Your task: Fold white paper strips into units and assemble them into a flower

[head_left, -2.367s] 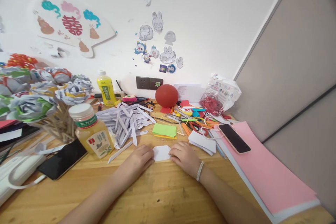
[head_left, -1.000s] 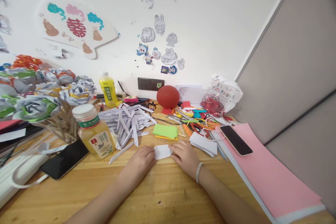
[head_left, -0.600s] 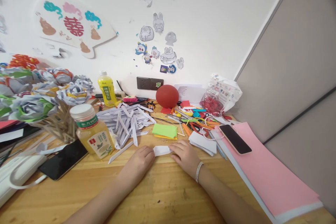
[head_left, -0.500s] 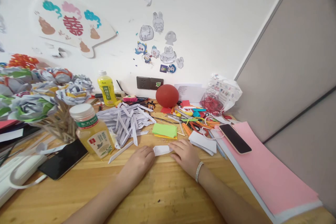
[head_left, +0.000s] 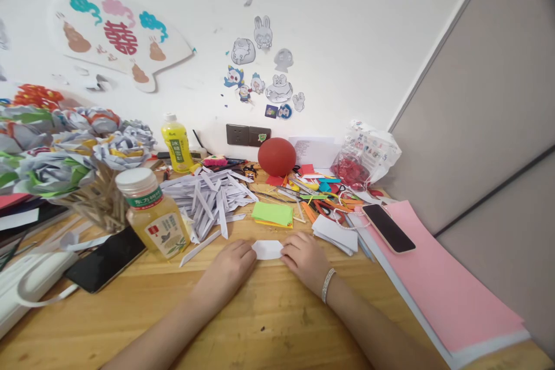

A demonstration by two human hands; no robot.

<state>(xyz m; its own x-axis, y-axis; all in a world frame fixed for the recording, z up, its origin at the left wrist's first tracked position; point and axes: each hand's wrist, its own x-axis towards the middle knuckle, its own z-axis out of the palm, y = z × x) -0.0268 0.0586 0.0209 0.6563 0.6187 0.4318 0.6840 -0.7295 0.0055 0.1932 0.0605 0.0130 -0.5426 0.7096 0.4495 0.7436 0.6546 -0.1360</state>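
A small white piece of paper point(head_left: 267, 250) with angled corners lies on the wooden table between my hands. My left hand point(head_left: 236, 261) is closed at its left end, fingers together. On the opposite end, the fingers of my right hand point(head_left: 305, 256) are bent and pressed together on the paper. Just beyond it sits a stack of green and yellow paper slips point(head_left: 272, 215). A pile of folded white paper strips point(head_left: 208, 196) lies past my left hand, and white paper sheets point(head_left: 335, 233) lie close to my right hand.
At left stand a juice bottle point(head_left: 156, 219), a black phone point(head_left: 106, 260) and paper flowers point(head_left: 65, 167). A red balloon point(head_left: 276, 156) rests near the wall. Pink sheets point(head_left: 459, 283) with another phone point(head_left: 388, 228) lie at right; scissors and scraps point(head_left: 323, 199) are scattered behind.
My right hand's fingers have drawn back to the paper's right end, so more of the paper shows. The left hand has hardly moved.
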